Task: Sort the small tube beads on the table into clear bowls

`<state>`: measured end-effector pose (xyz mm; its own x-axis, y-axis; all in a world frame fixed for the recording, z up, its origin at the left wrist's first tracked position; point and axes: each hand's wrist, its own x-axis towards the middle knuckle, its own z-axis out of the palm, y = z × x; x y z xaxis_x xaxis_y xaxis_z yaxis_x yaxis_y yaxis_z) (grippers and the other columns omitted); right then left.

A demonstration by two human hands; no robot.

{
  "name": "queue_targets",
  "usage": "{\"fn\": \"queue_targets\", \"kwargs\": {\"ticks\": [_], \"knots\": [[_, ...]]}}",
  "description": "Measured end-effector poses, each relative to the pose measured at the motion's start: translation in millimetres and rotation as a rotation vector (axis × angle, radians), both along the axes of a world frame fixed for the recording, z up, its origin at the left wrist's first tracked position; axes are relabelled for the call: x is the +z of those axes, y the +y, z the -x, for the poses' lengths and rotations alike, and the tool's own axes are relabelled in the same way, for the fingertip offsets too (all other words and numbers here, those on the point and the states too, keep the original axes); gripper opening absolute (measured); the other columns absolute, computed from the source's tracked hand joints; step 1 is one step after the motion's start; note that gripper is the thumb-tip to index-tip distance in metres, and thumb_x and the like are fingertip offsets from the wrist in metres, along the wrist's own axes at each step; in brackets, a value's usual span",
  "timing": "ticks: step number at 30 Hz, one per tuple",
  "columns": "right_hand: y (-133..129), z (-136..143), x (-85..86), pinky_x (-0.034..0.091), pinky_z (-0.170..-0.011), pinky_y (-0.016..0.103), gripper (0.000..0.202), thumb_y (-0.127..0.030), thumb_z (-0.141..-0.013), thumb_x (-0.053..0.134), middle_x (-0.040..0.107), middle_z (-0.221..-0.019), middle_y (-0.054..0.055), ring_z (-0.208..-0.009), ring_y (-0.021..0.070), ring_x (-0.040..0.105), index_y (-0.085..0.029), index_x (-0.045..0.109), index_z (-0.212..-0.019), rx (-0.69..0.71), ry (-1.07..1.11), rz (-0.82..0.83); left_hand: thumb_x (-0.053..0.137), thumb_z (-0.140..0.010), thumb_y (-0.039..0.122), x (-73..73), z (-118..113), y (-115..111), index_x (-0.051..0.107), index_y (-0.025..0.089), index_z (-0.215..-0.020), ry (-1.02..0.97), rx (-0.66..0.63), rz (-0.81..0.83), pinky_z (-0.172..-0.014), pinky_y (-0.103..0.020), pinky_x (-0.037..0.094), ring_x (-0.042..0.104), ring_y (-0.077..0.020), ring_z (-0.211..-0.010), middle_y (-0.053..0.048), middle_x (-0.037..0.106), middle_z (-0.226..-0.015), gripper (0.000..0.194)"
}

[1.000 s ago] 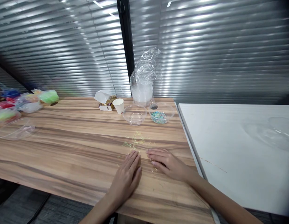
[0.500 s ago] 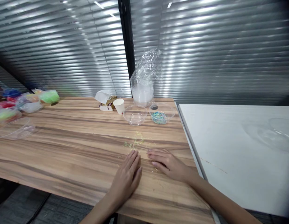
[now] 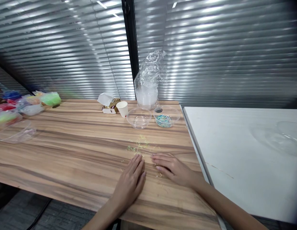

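My left hand [image 3: 131, 175] lies flat on the wood-grain table [image 3: 74, 153], fingers stretched out and pointing away from me. Across a small gap, my right hand [image 3: 173, 167] also rests on the tabletop, its fingers extended toward the left. Neither hand holds anything. Just beyond the fingertips, thin yellow and green bits [image 3: 139, 147] are scattered on the wood, with a few more beside my right thumb. Farther back stand a clear plastic bowl [image 3: 139, 118] with nothing visible in it and another clear bowl [image 3: 171, 111] holding small blue-green pieces.
Behind the bowls is a bagged stack of clear containers [image 3: 146, 94]. A paper cup [image 3: 122, 109] and a tissue pack [image 3: 110, 105] stand left of it. Colourful bags [image 3: 31, 103] and a clear tray [image 3: 16, 132] lie far left. A white table [image 3: 234, 140] adjoins at right.
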<state>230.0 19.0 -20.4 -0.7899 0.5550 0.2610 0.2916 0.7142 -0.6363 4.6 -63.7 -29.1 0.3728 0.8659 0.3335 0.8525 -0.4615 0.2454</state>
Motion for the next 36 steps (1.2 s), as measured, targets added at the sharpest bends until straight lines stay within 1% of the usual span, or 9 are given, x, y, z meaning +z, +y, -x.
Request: {"fn": "queue_targets", "kwargs": {"ticks": [3,6,11,17,21,26,32,34,36], "knots": [[0.6,-0.4,-1.7,0.04,-0.105,0.042,0.032,-0.029,-0.1,0.04,0.06,-0.128,0.006,-0.121,0.0219,0.052,-0.023,0.059,-0.125,0.002,0.002,-0.005,0.042,-0.095,0.019,1.1,-0.5,0.4,0.043,0.013,-0.135,0.012,-0.013,-0.015,-0.107,-0.046,0.041,0.04,-0.0259,-0.133,-0.016,0.045,-0.141,0.041],[0.8,-0.8,-3.3,0.04,-0.105,0.042,0.033,-0.03,-0.1,0.04,0.06,-0.128,0.006,-0.122,0.022,0.052,-0.023,0.058,-0.127,0.002,0.001,-0.011,0.041,-0.095,0.019,2.6,-1.0,0.5,0.044,0.012,-0.135,0.028,-0.019,-0.02,-0.109,-0.049,0.037,0.039,-0.0262,-0.133,-0.016,0.047,-0.14,0.041],[-0.8,-1.0,-2.7,0.039,-0.106,0.041,0.033,-0.029,-0.1,0.04,0.059,-0.129,0.005,-0.122,0.0209,0.051,-0.022,0.058,-0.127,-0.01,-0.013,-0.02,0.042,-0.095,0.019,1.8,-0.4,0.8,0.041,0.013,-0.137,0.019,0.015,0.001,-0.11,-0.052,0.033,0.038,-0.0268,-0.134,-0.015,0.046,-0.14,0.043],[-2.2,-0.5,-0.2,0.039,-0.105,0.04,0.032,-0.029,-0.1,0.04,0.059,-0.13,0.006,-0.122,0.0211,0.051,-0.02,0.059,-0.124,-0.018,-0.018,-0.04,0.042,-0.095,0.019,-0.2,0.8,1.6,0.042,0.012,-0.137,-0.022,0.025,-0.016,-0.107,-0.048,0.04,0.041,-0.0262,-0.133,-0.016,0.047,-0.14,0.043],[-1.9,-0.3,0.4,0.039,-0.106,0.041,0.032,-0.028,-0.099,0.042,0.059,-0.129,0.006,-0.122,0.0212,0.052,-0.022,0.058,-0.126,-0.017,-0.012,-0.027,0.043,-0.095,0.019,3.8,0.0,0.9,0.043,0.015,-0.137,-0.076,0.008,-0.008,-0.107,-0.045,0.041,0.043,-0.0253,-0.131,-0.014,0.049,-0.138,0.042],[-0.8,-0.2,-0.6,0.039,-0.106,0.043,0.033,-0.027,-0.099,0.042,0.059,-0.129,0.006,-0.122,0.0218,0.051,-0.022,0.056,-0.129,-0.015,-0.011,-0.028,0.042,-0.096,0.019,8.0,-0.5,0.7,0.049,0.017,-0.133,-0.134,0.009,-0.003,-0.106,-0.043,0.043,0.048,-0.0236,-0.127,-0.012,0.054,-0.134,0.038],[-0.5,-0.4,-0.8,0.039,-0.106,0.043,0.032,-0.027,-0.099,0.043,0.059,-0.128,0.006,-0.123,0.0217,0.051,-0.023,0.057,-0.128,-0.013,-0.015,-0.012,0.043,-0.095,0.018,10.1,2.6,-0.3,0.057,0.018,-0.122,-0.221,0.058,-0.02,-0.1,-0.042,0.049,0.058,-0.023,-0.116,-0.01,0.063,-0.121,0.031],[-0.7,-0.4,-0.3,0.04,-0.106,0.043,0.032,-0.027,-0.099,0.043,0.059,-0.129,0.006,-0.123,0.0214,0.051,-0.023,0.058,-0.127,-0.014,-0.011,-0.013,0.043,-0.095,0.018,11.1,4.4,-1.3,0.059,0.019,-0.12,-0.237,0.069,-0.033,-0.099,-0.042,0.05,0.058,-0.0229,-0.115,-0.009,0.063,-0.12,0.029],[-0.7,-0.3,0.4,0.04,-0.105,0.042,0.031,-0.027,-0.099,0.044,0.059,-0.129,0.005,-0.122,0.021,0.052,-0.022,0.059,-0.125,-0.017,0.006,-0.021,0.043,-0.095,0.019,12.0,6.7,-2.3,0.057,0.02,-0.123,-0.243,0.086,-0.048,-0.1,-0.041,0.049,0.056,-0.0228,-0.117,-0.009,0.062,-0.123,0.031]]}}
